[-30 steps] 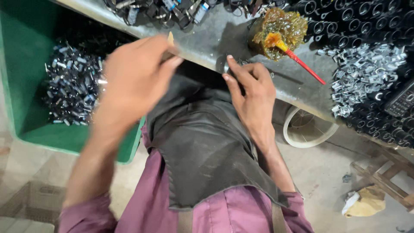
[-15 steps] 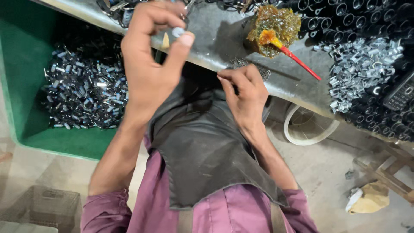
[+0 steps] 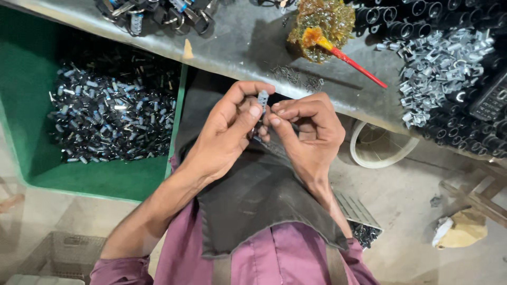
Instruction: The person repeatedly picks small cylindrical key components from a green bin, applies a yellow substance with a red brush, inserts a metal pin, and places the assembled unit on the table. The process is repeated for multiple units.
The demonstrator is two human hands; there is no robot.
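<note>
1. Our left hand (image 3: 224, 132) pinches a small grey metal fitting (image 3: 262, 98) between thumb and fingers, above the dark apron (image 3: 253, 195)
2. Our right hand (image 3: 309, 129), fingers curled, meets the fitting's side
3. Green bin (image 3: 105, 179) of similar metal parts sits left; brush with red handle (image 3: 348, 58) lies on the bench (image 3: 237, 42)

No packages, labels, signs or screens

Green bin (image 3: 105, 182), grey bench (image 3: 232, 45), red-handled brush (image 3: 353, 62), dark apron (image 3: 253, 206), purple shirt (image 3: 288, 258).
</note>
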